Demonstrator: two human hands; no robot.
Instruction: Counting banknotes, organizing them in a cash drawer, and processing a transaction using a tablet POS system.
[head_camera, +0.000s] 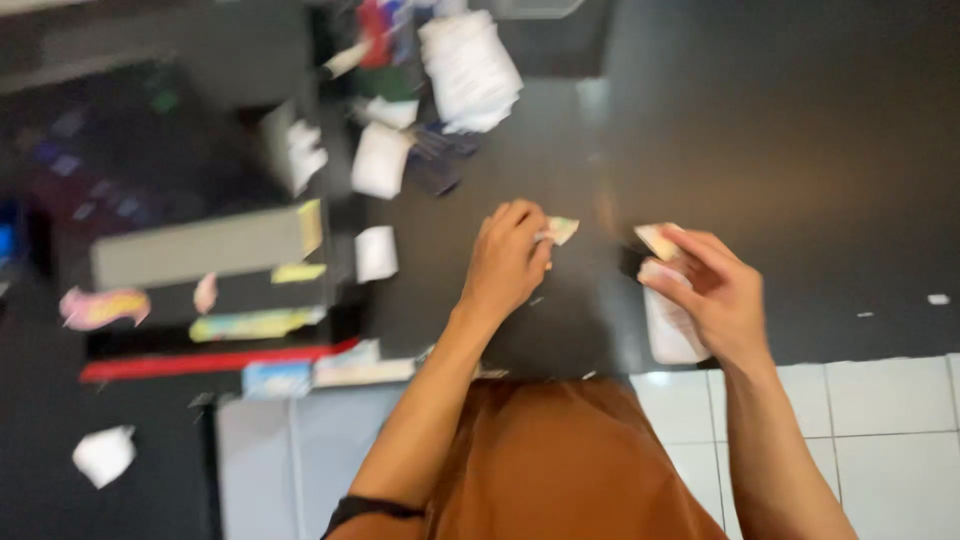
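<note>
My left hand (507, 262) pinches a small slip (560, 230) over the dark counter (800, 150), my right hand (715, 295) grips papers (668, 320) beside it, so I'd keep both pinches firm.

left hand (508, 258) pinches a small paper scrap (560, 230) above the black counter (780, 140). right hand (712, 290) grips white paper slips (670, 325). a receipt stack (468, 70) lies beyond the left hand.
</note>
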